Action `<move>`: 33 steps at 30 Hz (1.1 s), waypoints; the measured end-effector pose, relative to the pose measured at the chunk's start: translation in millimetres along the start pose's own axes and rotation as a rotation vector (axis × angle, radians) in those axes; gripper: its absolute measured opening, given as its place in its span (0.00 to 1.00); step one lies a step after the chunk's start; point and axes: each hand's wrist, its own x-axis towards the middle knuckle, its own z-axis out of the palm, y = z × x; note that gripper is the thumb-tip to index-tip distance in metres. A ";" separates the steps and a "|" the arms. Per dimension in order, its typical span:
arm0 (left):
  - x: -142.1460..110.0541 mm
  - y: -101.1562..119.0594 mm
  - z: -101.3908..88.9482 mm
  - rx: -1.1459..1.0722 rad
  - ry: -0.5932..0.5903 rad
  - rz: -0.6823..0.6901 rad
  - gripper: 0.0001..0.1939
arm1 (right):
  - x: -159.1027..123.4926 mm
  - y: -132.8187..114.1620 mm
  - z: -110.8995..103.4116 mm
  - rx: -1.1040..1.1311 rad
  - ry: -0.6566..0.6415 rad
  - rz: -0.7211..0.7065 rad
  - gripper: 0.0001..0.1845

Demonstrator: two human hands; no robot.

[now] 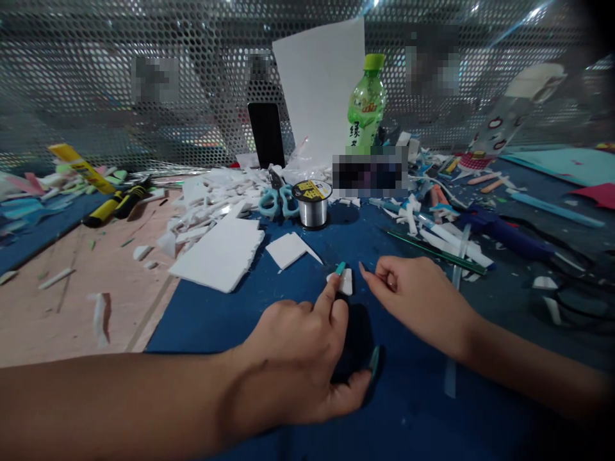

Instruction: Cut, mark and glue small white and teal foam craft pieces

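My left hand [302, 349] rests over the blue table, its index finger stretched out and pressing a small white foam piece [346, 282] against the surface. Its thumb is spread away and the other fingers are curled under. Just right of that piece, my right hand [418, 291] hovers low with fingers curled and the tips pinched together; whatever they hold, if anything, is too small to make out. A square white foam piece [289, 250] and a larger white foam sheet [221, 253] lie beyond my left hand.
A wire spool [313, 211] and light blue scissors [277, 202] stand ahead, beside white foam scraps [206, 205]. Behind are a phone [266, 134] and green bottle [368, 105]. A blue glue gun [504, 234] lies right; yellow-black cutters [118, 202] lie left.
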 end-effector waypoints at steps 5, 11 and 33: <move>0.7 -1.1 0.1 0.008 -0.007 -0.001 0.25 | -1.0 -1.0 0.2 0.003 0.007 -0.007 0.20; 1.0 -1.2 -1.5 -0.009 -0.045 -0.008 0.25 | -1.6 -1.7 1.0 -0.017 0.040 -0.025 0.19; -2.3 2.3 -6.5 0.121 0.033 0.035 0.27 | -0.8 1.4 6.1 0.051 0.093 -0.071 0.18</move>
